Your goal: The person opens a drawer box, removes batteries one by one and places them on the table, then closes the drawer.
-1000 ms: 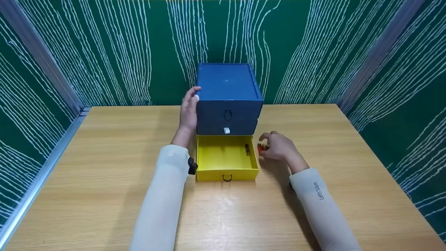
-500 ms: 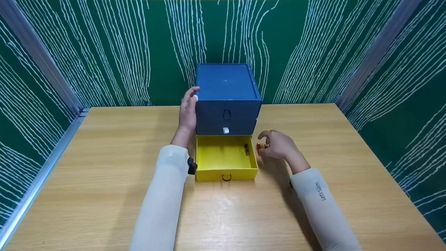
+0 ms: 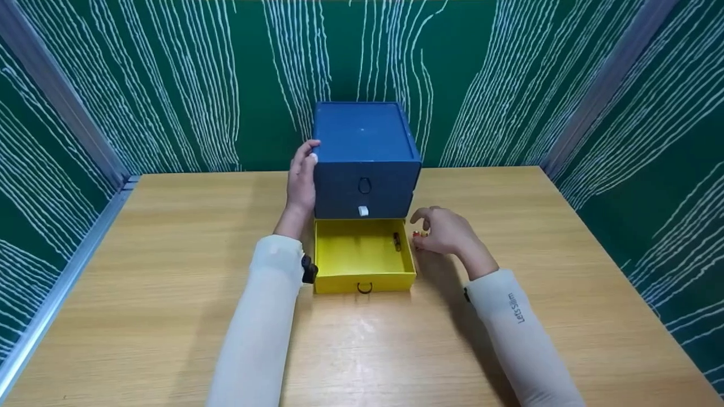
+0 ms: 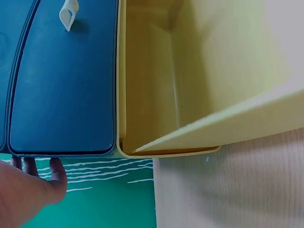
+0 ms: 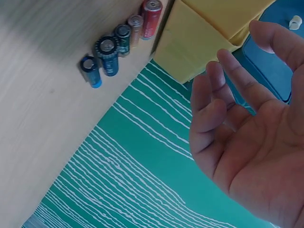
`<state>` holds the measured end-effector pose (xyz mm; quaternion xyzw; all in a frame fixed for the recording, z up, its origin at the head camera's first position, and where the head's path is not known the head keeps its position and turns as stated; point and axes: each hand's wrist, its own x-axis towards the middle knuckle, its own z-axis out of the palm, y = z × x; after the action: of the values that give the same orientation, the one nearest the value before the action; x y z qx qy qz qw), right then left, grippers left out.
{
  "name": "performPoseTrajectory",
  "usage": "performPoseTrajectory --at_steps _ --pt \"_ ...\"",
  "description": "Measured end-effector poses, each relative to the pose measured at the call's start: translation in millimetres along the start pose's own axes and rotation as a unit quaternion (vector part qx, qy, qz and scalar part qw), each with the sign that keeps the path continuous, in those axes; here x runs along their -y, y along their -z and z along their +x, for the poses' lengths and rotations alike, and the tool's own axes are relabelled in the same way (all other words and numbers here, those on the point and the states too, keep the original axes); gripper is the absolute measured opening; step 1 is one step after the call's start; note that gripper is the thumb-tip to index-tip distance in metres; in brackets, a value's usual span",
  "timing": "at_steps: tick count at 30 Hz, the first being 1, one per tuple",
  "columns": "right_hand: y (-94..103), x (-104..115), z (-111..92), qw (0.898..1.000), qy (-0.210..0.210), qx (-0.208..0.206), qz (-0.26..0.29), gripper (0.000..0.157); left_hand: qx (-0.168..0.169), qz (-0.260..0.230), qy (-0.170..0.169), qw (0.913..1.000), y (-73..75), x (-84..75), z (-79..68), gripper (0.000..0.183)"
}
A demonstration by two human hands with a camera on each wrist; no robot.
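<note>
My left hand [image 3: 301, 178] rests its straight fingers against the left side of the blue drawer cabinet [image 3: 365, 133]. In the left wrist view its fingertips [image 4: 57, 166] touch the cabinet's edge. Below the blue part, a yellow drawer [image 3: 365, 284] is pulled out, with one dark battery [image 3: 397, 242] at its right wall. My right hand [image 3: 449, 232], fingers loosely bent and nothing held, hovers right of the drawer, partly hiding several batteries. The right wrist view shows them in a row on the table: a red battery [image 5: 151, 19] nearest the drawer, then orange, green and blue batteries [image 5: 109, 59].
The wooden table [image 3: 362, 350] ends at a green wall [image 3: 186, 85] with wavy white lines, close behind the cabinet. Similar walls stand left and right. A white pull tab [image 3: 363, 211] and a black loop [image 3: 364, 185] are on the cabinet's front.
The head view has shifted slightly. My right hand has moved a little left and back, its fingertips closer to the drawer's right rim. My left hand stays on the cabinet.
</note>
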<state>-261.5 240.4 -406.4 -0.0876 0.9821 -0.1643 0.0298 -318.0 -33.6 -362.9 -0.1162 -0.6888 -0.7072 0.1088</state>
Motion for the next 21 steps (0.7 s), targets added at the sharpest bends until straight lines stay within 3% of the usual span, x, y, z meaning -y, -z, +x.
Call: performPoseTrajectory --at_steps 5,12,17,21 --pt "1.2 3 1 1.000 0.000 0.004 0.000 0.037 -0.009 0.005 0.001 1.0000 1.0 15.7 10.1 0.033" --pt "2.8 6 1 1.000 -0.003 0.008 0.007 0.034 -0.012 -0.004 0.016 0.9998 -3.2 -12.6 -2.3 0.035" --pt "1.1 6 0 1.000 -0.008 0.007 0.007 0.033 -0.005 -0.019 0.022 0.9996 0.5 1.3 7.1 0.030" --pt "0.5 8 -1 1.000 -0.008 0.006 0.001 0.033 -0.004 -0.001 0.042 0.9991 2.4 5.3 9.6 0.028"
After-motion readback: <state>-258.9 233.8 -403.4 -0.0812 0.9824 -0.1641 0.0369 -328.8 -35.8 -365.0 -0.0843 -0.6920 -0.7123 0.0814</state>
